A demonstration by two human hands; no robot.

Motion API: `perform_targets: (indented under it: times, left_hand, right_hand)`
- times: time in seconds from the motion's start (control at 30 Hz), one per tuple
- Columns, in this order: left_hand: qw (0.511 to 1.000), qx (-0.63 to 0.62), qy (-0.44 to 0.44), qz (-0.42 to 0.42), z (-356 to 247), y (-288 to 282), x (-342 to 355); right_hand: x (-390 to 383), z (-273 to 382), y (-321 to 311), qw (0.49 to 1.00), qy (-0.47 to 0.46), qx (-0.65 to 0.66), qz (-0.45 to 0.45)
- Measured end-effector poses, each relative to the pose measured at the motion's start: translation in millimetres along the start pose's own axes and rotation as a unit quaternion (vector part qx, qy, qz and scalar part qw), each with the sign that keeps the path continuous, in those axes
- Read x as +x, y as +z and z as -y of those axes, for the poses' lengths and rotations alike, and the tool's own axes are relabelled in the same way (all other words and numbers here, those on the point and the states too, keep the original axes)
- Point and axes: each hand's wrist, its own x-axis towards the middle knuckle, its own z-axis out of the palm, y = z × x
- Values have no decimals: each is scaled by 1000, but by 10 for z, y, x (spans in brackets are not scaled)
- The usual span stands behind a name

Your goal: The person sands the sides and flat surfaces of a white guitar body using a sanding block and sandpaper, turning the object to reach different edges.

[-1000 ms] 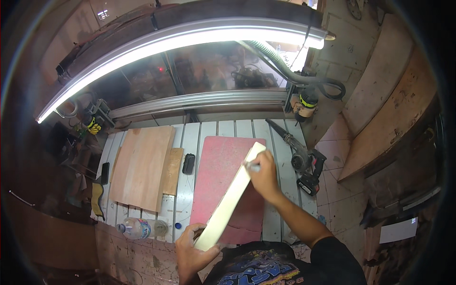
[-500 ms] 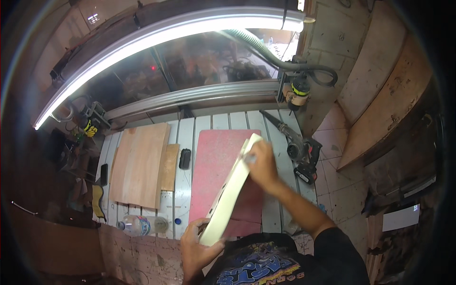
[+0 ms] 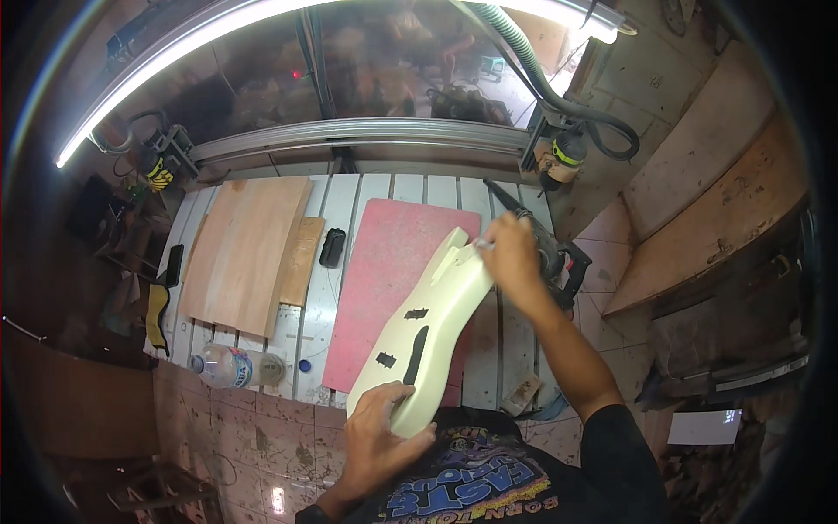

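Observation:
A pale cream electric guitar body (image 3: 445,306) is held up at a slant above a pink mat (image 3: 384,253), its face with dark cutouts turned partly up. My left hand (image 3: 380,437) grips its near, rounded end, thumb on the edge and fingers over the face. At the far end, my right hand (image 3: 515,253) is closed against the body's edge beside the horn. A small greyish bit shows at its fingertips, too small to name.
On the slatted table (image 3: 314,349) lie a wooden panel (image 3: 244,253), a black case (image 3: 332,248), a plastic bottle (image 3: 229,367) and a blue cap (image 3: 305,366). A cordless blower (image 3: 567,271) rests at right. A rail with a router (image 3: 560,162) spans the back.
The guitar body has rolled from nearly edge-on to showing its face. My right hand has moved right and slightly up along its far end; my left still grips the near end.

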Motion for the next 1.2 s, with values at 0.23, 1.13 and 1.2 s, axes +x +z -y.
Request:
perform_targets:
  times: [0.23,1.13,1.2]
  left_hand:
    - [999,-16,-44,-11,38,-64,-32]
    - [987,-106,-122,-23,230,-166,233]
    - [985,-100,-137,-26,237,-220,234]
  right_hand:
    - [-697,710,-61,979,-79,142,119]
    - [7,-185,359,952,39,197,-229]
    - [51,42,284,936,91,269,-206]
